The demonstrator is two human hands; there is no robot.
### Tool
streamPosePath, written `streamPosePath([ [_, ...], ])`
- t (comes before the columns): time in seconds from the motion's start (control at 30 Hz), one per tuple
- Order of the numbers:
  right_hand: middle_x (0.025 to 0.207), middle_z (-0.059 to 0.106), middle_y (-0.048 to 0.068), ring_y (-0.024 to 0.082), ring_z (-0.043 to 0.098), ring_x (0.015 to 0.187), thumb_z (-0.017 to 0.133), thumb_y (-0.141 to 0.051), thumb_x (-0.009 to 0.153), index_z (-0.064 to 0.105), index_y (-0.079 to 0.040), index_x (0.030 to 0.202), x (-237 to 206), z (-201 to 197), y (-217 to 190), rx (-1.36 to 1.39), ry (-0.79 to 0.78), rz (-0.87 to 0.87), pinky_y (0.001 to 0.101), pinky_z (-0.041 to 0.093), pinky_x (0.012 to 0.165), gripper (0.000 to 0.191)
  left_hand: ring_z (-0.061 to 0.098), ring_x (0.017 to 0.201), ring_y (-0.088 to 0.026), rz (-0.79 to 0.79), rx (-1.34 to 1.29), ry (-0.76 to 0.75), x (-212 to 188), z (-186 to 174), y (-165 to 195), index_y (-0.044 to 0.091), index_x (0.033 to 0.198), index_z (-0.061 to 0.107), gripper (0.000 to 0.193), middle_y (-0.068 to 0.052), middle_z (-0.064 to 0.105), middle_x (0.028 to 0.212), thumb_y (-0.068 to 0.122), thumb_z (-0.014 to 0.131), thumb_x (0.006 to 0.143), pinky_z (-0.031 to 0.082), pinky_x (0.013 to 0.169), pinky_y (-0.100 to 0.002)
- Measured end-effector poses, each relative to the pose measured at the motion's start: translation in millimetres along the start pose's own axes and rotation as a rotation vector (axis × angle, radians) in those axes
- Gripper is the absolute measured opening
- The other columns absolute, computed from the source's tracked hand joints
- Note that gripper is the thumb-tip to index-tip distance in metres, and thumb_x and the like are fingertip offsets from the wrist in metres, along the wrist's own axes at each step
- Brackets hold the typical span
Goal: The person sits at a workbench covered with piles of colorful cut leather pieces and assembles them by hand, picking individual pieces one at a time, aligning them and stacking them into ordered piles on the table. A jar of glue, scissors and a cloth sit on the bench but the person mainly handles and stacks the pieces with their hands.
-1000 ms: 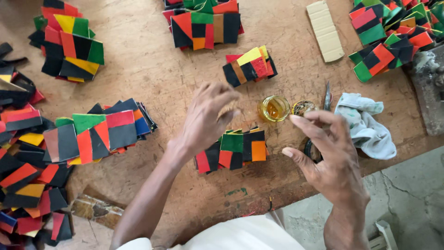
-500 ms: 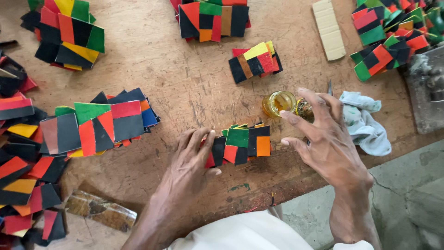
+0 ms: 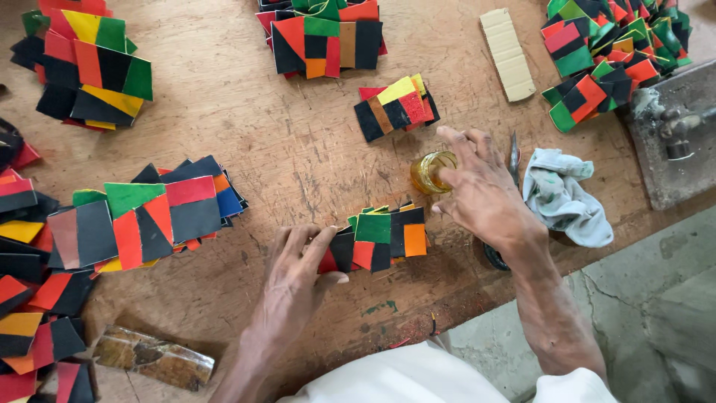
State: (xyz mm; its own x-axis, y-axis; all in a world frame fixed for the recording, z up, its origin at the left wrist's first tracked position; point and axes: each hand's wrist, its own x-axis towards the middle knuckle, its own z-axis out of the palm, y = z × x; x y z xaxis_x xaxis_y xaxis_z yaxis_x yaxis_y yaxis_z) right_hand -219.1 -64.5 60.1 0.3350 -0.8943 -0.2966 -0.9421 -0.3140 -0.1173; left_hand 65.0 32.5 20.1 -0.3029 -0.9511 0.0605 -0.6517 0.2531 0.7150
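My left hand [image 3: 292, 282] lies flat on the wooden table [image 3: 298, 157], its fingertips pressing the left end of a small stack of black, green, red and orange patchwork pieces [image 3: 384, 239]. My right hand [image 3: 481, 195] hovers just right of that stack, with its fingers at the rim of a small glass jar of yellow liquid [image 3: 429, 171]. The hand partly hides the jar, and I cannot see whether a fingertip dips inside. Neither hand grips anything.
More patchwork stacks lie around: one left of centre [image 3: 153, 216], others at the far left [image 3: 89, 67], top middle [image 3: 328, 33], centre [image 3: 397, 108] and top right [image 3: 608, 52]. A stained white rag [image 3: 563, 195], a tan block [image 3: 507, 54], a metal machine [image 3: 671, 127] and a brown slab [image 3: 153, 358] sit nearby.
My left hand came down from above the stack and now rests flat against its left end. My right hand moved up from beside the stack to the jar.
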Motion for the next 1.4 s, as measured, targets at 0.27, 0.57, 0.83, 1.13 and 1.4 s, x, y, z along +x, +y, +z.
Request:
streamPosePath([
  [0.27, 0.153, 0.042, 0.011, 0.035, 0.035, 0.140, 0.085, -0.012, 0.069, 0.075, -0.007, 0.110, -45.4, -17.9, -1.6, 0.131, 0.304, -0.081, 0.0438, 0.037, 0.117, 0.042, 0.061, 0.092, -0.025, -0.119, -0.193, 0.100, 3.9, -0.8, -2.5, 0.002, 0.094, 0.072, 0.032, -0.008, 0.066, 0.093, 0.006, 0.087, 0.067, 0.051, 0.077, -0.040],
  [0.57, 0.145, 0.047, 0.014, 0.030, 0.045, 0.135, 0.088, -0.026, 0.082, 0.063, -0.006, 0.127, -95.5, -33.8, -9.2, 0.375, 0.838, 0.069, 0.0381, 0.048, 0.107, 0.055, 0.061, 0.084, -0.012, -0.309, -0.611, -0.032, -3.1, -5.8, -16.1, 0.003, 0.098, 0.071, 0.017, -0.003, 0.071, 0.089, 0.003, 0.082, 0.085, 0.053, 0.077, -0.030],
  [0.83, 0.138, 0.052, 0.007, 0.018, 0.054, 0.122, 0.079, -0.041, 0.088, 0.057, -0.016, 0.142, -94.0, 13.8, -45.6, 0.868, 0.570, -0.262, 0.0300, 0.056, 0.091, 0.064, 0.064, 0.095, -0.011, -0.309, -1.248, 0.084, 4.4, 3.0, -16.4, 0.004, 0.113, 0.062, 0.030, -0.006, 0.069, 0.107, 0.000, 0.078, 0.088, 0.056, 0.082, -0.026],
  [1.13, 0.152, 0.040, 0.014, 0.032, 0.043, 0.143, 0.083, -0.034, 0.085, 0.030, -0.019, 0.162, -76.6, 36.3, -66.4, 0.922, 0.205, -0.439, 0.0477, 0.039, 0.118, 0.095, 0.067, 0.105, -0.015, -0.290, -1.608, -0.098, 18.1, 19.1, -4.0, 0.001, 0.110, 0.067, 0.027, -0.009, 0.070, 0.115, 0.002, 0.081, 0.087, 0.059, 0.094, -0.032],
  [1.4, 0.143, 0.050, 0.003, 0.017, 0.052, 0.114, 0.089, -0.023, 0.081, 0.047, -0.035, 0.152, -77.3, 48.1, -62.9, 0.666, 0.465, -0.407, 0.0324, 0.053, 0.096, 0.084, 0.069, 0.103, -0.017, -0.283, -1.653, -0.081, 28.0, 18.6, 3.1, 0.000, 0.111, 0.067, 0.029, -0.010, 0.071, 0.113, 0.002, 0.081, 0.086, 0.061, 0.091, -0.035],
])
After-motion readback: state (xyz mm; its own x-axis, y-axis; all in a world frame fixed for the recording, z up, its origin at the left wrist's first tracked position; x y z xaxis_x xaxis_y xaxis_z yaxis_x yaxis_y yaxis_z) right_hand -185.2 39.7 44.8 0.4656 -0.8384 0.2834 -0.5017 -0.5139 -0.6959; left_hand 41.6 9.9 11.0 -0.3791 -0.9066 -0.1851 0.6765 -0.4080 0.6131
